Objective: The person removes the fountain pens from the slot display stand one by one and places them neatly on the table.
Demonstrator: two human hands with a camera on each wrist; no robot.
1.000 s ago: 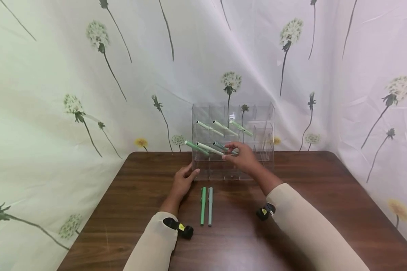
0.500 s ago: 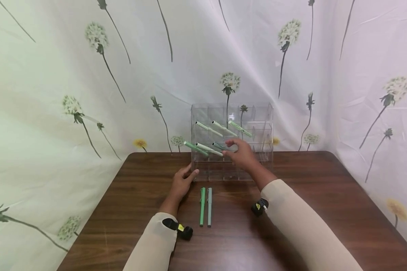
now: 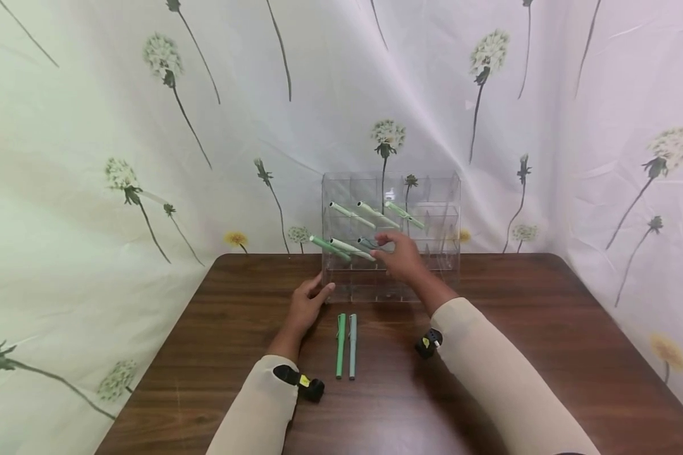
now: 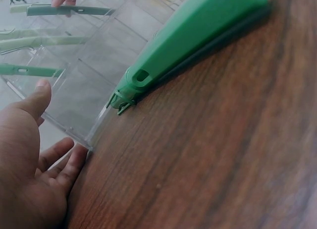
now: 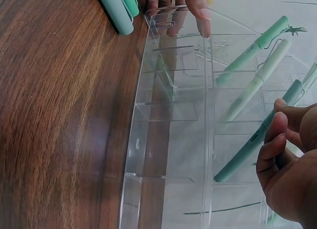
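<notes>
A clear plastic pen organizer (image 3: 389,278) with tiered compartments stands at the back of the table. My left hand (image 3: 307,304) holds its lower left corner, the thumb and fingers on either side of the edge. My right hand (image 3: 401,258) is at the middle row, its thumb and fingertips beside a slanted teal pen (image 5: 247,144) and a small gap showing between them. Left of that pen lean a pale green pen (image 3: 350,248) and a green pen (image 3: 324,245). Above, three light green pens, one of them a clip pen (image 3: 404,215), slant in the upper row.
On the wooden table (image 3: 233,316), in front of the organizer, a bright green pen (image 3: 341,347) and a grey-blue pen (image 3: 353,347) lie side by side. A flower-printed curtain (image 3: 233,126) hangs behind and on both sides.
My right hand has shifted slightly left along the teal pen, toward its upper end, and the forearm has moved left. The left hand and the pens stay in place.
</notes>
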